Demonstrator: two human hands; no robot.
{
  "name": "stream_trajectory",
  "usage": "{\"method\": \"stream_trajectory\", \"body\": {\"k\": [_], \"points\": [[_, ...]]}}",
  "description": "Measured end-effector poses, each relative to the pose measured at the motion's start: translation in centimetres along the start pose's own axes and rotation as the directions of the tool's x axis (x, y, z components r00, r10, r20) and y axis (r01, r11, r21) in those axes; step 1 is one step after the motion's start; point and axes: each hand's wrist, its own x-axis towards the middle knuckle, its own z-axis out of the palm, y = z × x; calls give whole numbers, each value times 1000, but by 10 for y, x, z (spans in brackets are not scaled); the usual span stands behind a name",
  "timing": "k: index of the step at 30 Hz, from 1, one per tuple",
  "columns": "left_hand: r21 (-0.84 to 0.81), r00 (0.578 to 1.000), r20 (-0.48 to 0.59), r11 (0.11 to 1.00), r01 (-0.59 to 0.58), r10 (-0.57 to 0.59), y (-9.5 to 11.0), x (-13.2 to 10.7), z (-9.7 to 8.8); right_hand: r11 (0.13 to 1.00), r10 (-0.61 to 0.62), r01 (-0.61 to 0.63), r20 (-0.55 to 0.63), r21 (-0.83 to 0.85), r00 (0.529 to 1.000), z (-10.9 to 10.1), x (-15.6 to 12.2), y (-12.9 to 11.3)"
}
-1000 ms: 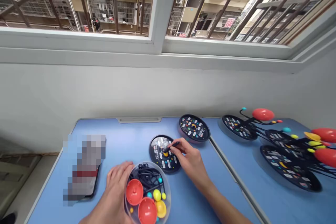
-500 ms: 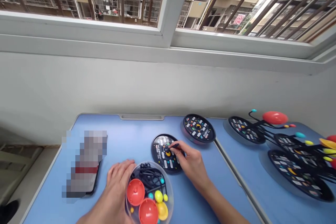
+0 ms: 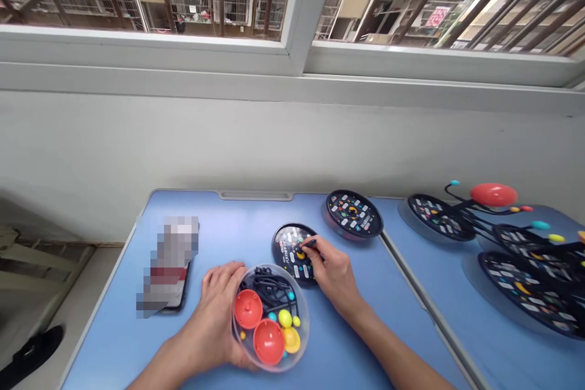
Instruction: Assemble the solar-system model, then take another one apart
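My left hand (image 3: 222, 311) wraps around the left side of a clear plastic bowl (image 3: 305, 341), thumb near its lower edge. Inside lie two red half-spheres (image 3: 269, 341), a yellow ringed piece (image 3: 291, 339), small yellow and blue balls, and several thin black rods (image 3: 273, 290). Just behind the bowl, a round black base (image 3: 284, 251) printed with labels and a yellow crescent rests on the table. My right hand (image 3: 333, 271) pinches a short black rod (image 3: 309, 244) over the middle of that base. Whether the rod's lower end is seated there I cannot tell.
Another black disc on a clear bowl (image 3: 351, 214) stands further back. On the right are several assembled planet models (image 3: 493, 195) with arms reaching out. A phone (image 3: 180, 292), partly blurred, lies at left. A seam (image 3: 411, 274) divides the blue tables; a wall and window stand behind.
The view has shifted, so the whole table appears slightly further right and higher. Both hands keep their places, the left at the bowl and the right pinching the black rod over the base.
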Motion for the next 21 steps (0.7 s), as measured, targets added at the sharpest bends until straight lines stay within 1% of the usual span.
{"method": "stream_trajectory", "body": {"k": [3,6,11,14,17,21], "points": [[-13,999,34,1000,26,-26,4,2,-5,999,26,-27,-29,-24,999,-8,-13,-1],[-2,998,49,999,32,-31,8,3,-9,997,61,-63,-47,-43,997,-22,-28,1],[26,997,68,999,25,-26,8,4,-10,986,145,-147,-40,-74,989,-42,-50,3],[34,998,52,999,24,-26,7,4,-9,984,149,-153,-45,-90,988,-45,-56,3],[28,999,50,1000,13,-15,6,2,-10,985,138,-144,-67,-97,988,-43,-56,4],[6,998,55,1000,-7,6,12,-3,-17,983,149,-157,-92,-91,985,-42,-53,9]]}}
